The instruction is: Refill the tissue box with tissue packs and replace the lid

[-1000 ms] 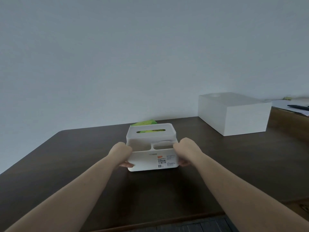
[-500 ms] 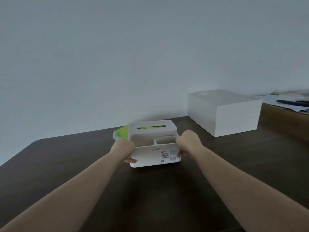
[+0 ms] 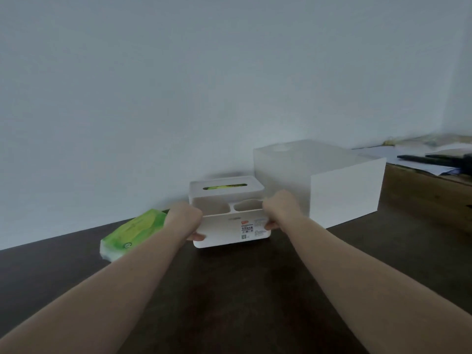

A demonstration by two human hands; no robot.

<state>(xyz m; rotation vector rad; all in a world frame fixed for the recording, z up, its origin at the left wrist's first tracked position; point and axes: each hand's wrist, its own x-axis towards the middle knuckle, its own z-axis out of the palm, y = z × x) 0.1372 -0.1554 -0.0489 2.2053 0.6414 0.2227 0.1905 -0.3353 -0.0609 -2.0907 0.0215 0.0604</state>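
A white plastic tissue box (image 3: 229,229) with two front compartments sits at the middle of the dark table. Its lid (image 3: 226,186) is on top, and green shows through the slot. My left hand (image 3: 185,221) grips the box's left side and my right hand (image 3: 279,209) grips its right side. A green tissue pack (image 3: 132,232) lies on the table just left of the box, partly behind my left forearm.
A large white rectangular box (image 3: 319,180) stands close behind and to the right of the tissue box. Farther right is a lighter wooden surface (image 3: 429,190) with papers and dark pens. A plain wall runs along the dark table's (image 3: 242,290) far edge.
Both hands have shifted the tissue box to the right, toward the large white box. The green pack, earlier hidden behind it, now lies exposed on the left.
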